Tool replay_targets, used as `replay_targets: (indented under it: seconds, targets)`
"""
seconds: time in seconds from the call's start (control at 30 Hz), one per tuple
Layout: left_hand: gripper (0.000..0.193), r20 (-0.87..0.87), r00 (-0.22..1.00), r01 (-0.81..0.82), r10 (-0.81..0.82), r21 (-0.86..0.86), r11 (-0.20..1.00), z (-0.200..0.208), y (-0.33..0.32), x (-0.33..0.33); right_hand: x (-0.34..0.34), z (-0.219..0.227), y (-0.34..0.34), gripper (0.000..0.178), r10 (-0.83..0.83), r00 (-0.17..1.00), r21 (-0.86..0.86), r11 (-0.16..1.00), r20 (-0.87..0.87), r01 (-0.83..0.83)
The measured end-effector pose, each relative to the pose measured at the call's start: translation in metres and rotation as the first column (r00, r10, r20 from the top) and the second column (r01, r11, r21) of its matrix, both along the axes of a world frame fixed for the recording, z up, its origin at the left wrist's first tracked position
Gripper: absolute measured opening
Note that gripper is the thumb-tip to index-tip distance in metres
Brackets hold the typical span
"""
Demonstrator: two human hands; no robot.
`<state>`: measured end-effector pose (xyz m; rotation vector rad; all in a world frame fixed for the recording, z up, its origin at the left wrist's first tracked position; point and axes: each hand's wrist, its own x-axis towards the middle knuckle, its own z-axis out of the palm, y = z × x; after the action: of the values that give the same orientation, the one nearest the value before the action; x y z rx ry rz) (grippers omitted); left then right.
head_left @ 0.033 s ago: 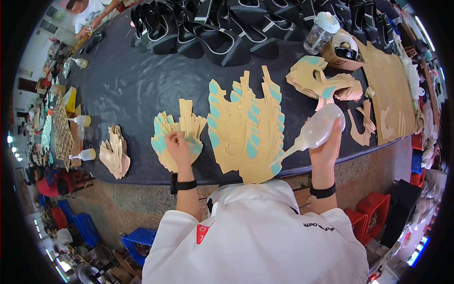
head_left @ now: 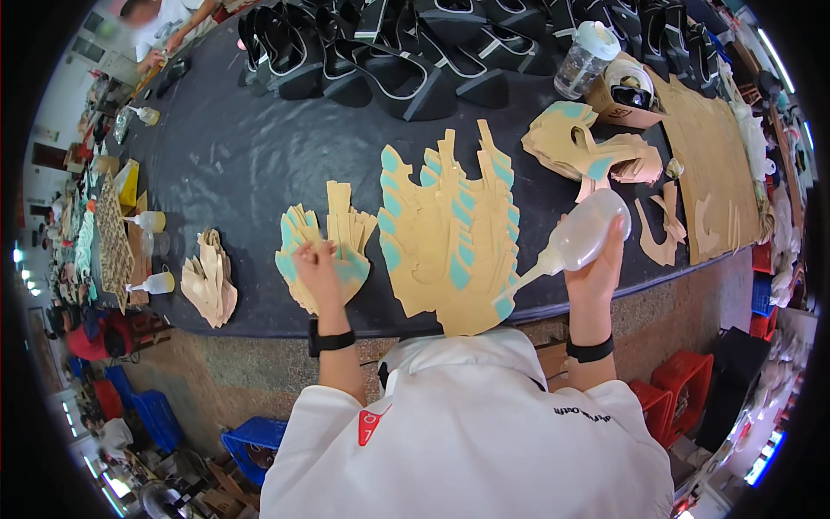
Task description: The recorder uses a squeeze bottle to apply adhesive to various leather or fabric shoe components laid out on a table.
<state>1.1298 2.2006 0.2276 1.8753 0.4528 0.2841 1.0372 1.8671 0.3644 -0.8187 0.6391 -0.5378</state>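
My right hand (head_left: 596, 268) is wrapped round a translucent white squeeze bottle (head_left: 590, 229), tilted so that its thin nozzle points down and left. The nozzle tip meets the teal end of a tan cut piece at the lower right of a wide, overlapping spread of flat pieces (head_left: 424, 277). Teal patches mark many of their ends. My left hand (head_left: 316, 266) is over a smaller fanned pile of tan and teal pieces (head_left: 298, 290), fingers curled in; whether a piece is between them is hidden.
Black wedge shoes (head_left: 406, 78) crowd the table's far side. A lidded clear cup (head_left: 588, 60) and a cardboard box (head_left: 627, 112) stand back right, near another pile of pieces (head_left: 562, 143). More pieces (head_left: 209, 281) and small bottles (head_left: 156, 283) lie left. A person (head_left: 164, 26) sits far left.
My left hand has shifted slightly left and toward me over the smaller pile. The right hand and squeeze bottle look the same.
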Motion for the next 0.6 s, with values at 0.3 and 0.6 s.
replay_targets:
  seconds: [0.3,0.6]
  targets:
    - [0.011,0.000,0.997,-0.073,0.074,-0.210,0.975,0.141,0.034,-0.002,0.004,0.010,0.001,0.048,0.032,0.998,0.040,0.999,0.057,-0.035]
    - [0.011,-0.122,0.707,0.528,-0.697,-0.563,0.635,0.157,-0.104,-0.050,0.016,0.022,0.008,0.051,-0.004,0.984,0.007,1.000,0.178,0.003]
